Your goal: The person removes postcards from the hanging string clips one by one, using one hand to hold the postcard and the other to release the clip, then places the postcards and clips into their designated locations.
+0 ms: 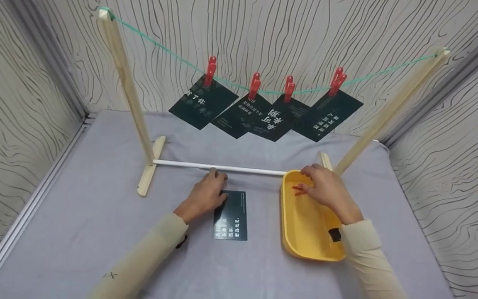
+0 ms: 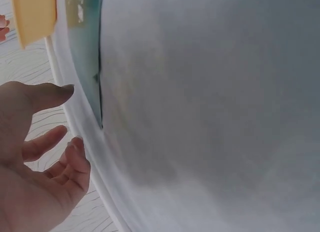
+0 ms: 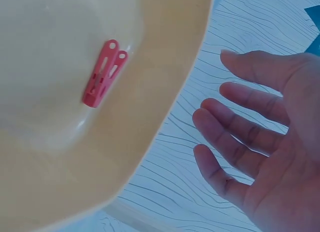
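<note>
A dark green card (image 1: 230,216) with white lettering lies on the cloth in the head view. My left hand (image 1: 206,193) is at its far left corner, thumb and fingers apart in the left wrist view, with nothing between them. My right hand (image 1: 328,189) hovers over the far end of a yellow plastic basket (image 1: 286,216). In the right wrist view its loosely bent fingers (image 3: 235,142) are empty, beyond the basket's rim. Inside the basket lies one red clothespin (image 3: 102,75), partly covered by the right hand in the head view.
Behind, a green string (image 1: 160,45) spans two wooden posts (image 1: 129,95), joined low by a white rod (image 1: 247,169). Several dark cards (image 1: 203,101) hang from it by red clothespins (image 1: 210,71). Patterned panels (image 1: 276,37) stand at the back and sides.
</note>
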### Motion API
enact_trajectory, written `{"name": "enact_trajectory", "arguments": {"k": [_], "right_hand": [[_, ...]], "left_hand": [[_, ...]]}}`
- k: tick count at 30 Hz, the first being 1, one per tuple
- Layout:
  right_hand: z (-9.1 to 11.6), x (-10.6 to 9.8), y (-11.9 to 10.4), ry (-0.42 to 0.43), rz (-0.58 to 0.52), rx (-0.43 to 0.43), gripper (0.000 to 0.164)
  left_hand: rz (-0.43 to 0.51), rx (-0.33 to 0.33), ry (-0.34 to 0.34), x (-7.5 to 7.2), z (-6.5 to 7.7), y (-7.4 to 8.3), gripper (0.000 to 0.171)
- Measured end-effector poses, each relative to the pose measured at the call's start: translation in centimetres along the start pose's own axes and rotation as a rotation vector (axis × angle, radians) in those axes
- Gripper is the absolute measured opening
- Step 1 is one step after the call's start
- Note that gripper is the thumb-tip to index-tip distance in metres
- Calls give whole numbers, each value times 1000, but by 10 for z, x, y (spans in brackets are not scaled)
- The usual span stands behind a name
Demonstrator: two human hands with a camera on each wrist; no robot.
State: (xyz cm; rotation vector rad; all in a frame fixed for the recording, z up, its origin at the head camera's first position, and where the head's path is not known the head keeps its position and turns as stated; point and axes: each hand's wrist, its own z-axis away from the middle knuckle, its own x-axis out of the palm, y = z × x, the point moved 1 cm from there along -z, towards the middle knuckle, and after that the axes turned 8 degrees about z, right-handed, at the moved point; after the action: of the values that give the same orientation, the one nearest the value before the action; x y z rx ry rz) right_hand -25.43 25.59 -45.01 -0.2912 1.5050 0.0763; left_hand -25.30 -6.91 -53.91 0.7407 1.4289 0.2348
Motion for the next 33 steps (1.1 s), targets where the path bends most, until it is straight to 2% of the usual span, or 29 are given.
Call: {"name": "enact_trajectory", "arguments": {"k": [11,21,24,29,33], "right_hand": [[1,-17,-15,102,0,-58,35],[3,-32,-35,156,31,-121,32],[4,-36,-42,221,22,-144,29],[7,-46,-51,389,-30,-215,23],[7,-57,-58,491,-67,-257,25]], "left_hand": [[104,33,126,-17,-2,-5,42],[158,-5,162,-35,-1,-11,47],[181,-13,175,-40,-1,-13,48],[221,-10,174,-50,-4,-14,53],[295,3,194,-60,-9,-13,59]]}}
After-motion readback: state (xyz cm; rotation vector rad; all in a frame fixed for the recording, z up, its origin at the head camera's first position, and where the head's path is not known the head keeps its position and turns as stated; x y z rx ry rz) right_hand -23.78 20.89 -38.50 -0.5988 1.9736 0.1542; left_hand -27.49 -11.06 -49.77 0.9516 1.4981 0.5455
